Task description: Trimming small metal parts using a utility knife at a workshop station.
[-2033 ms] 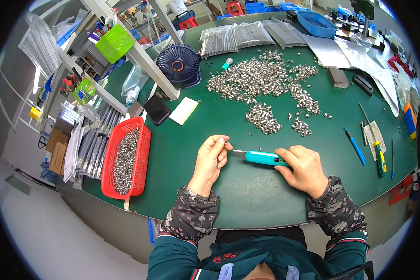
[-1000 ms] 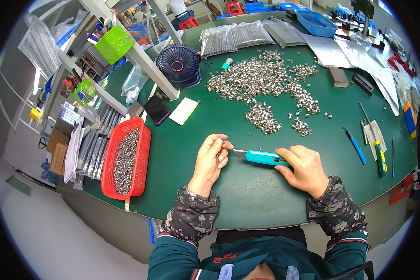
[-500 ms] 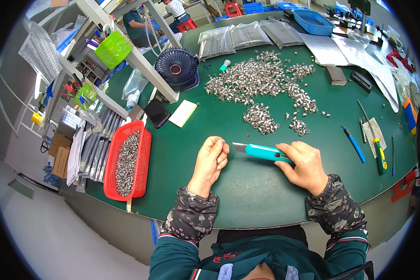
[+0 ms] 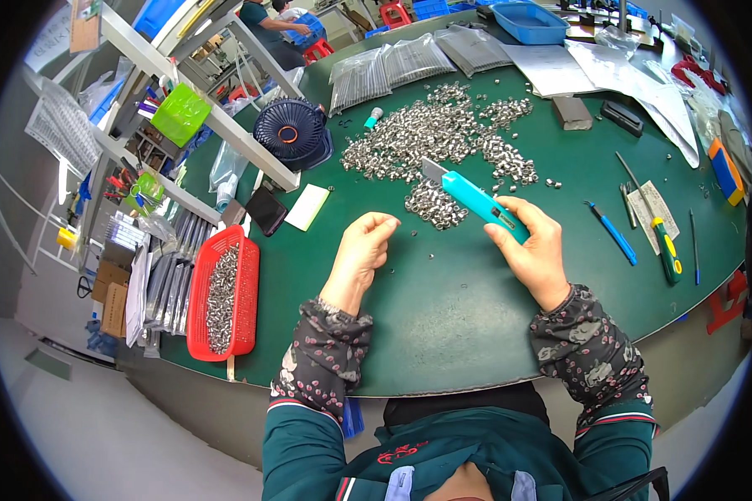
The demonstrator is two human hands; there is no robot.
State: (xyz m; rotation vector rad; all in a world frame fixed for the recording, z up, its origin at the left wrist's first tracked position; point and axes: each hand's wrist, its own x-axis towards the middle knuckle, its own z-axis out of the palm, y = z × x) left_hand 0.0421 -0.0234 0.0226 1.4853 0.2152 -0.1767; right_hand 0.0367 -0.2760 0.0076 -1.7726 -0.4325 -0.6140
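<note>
My right hand (image 4: 532, 249) grips a teal utility knife (image 4: 479, 203) by its handle. Its blade extends, pointing up and left over the near edge of a heap of small metal rings (image 4: 426, 138). My left hand (image 4: 361, 255) is curled left of the knife, thumb and fingertips pressed together; anything pinched there is too small to make out. The hands are apart. A smaller cluster of rings (image 4: 435, 206) lies just beneath the blade, and a stray ring (image 4: 431, 256) sits on the green table (image 4: 451, 334) between the hands.
A red basket (image 4: 248, 292) of small metal parts stands at left, near a phone (image 4: 266, 210), a note pad (image 4: 307, 207) and a fan (image 4: 291, 134). At right lie a screwdriver (image 4: 665, 246) and a blue pen-like tool (image 4: 614, 235). Bagged tubes (image 4: 418, 63) line the back.
The knife has swung from nearly level to a steep tilt, its blade now farther up over the rings. My left hand has drawn slightly away from the blade. The whole view has shifted a little.
</note>
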